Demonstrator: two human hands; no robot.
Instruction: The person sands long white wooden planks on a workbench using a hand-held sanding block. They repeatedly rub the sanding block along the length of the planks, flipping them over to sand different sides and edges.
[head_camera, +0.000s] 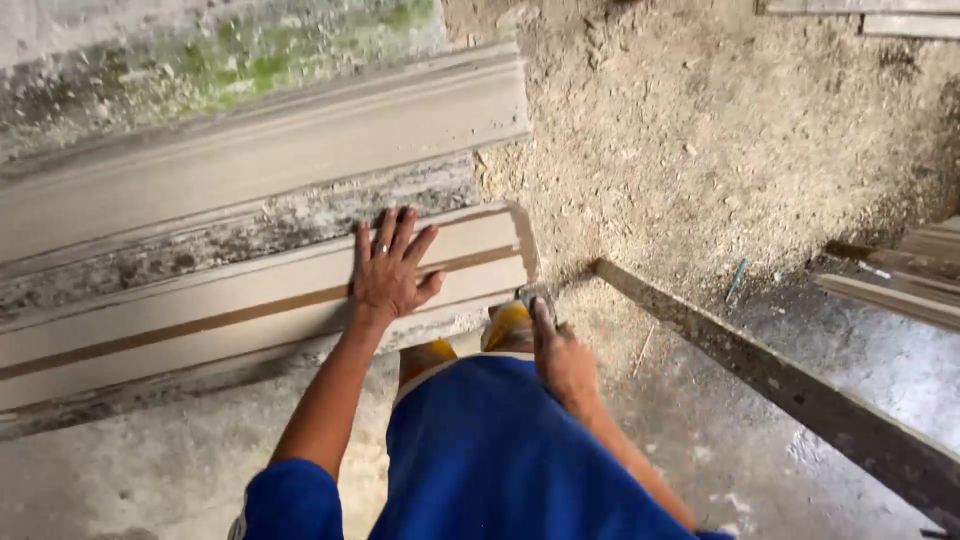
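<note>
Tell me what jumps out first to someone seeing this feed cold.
The left hand lies flat, fingers spread, on a pale moulded board with a brown stripe, at centre left. Just beside the board's end, the right hand grips a small grey tool, blurred. Sawdust blankets the floor at upper right, and a dark plank runs diagonally at right.

The left hand (388, 268) lies flat on the near board (200, 315). A second board (250, 150) and the wall (150, 60) block the way behind it. To the right, the sawdust floor (700, 150) is open. A long plank (780, 385) crosses low there.
</note>
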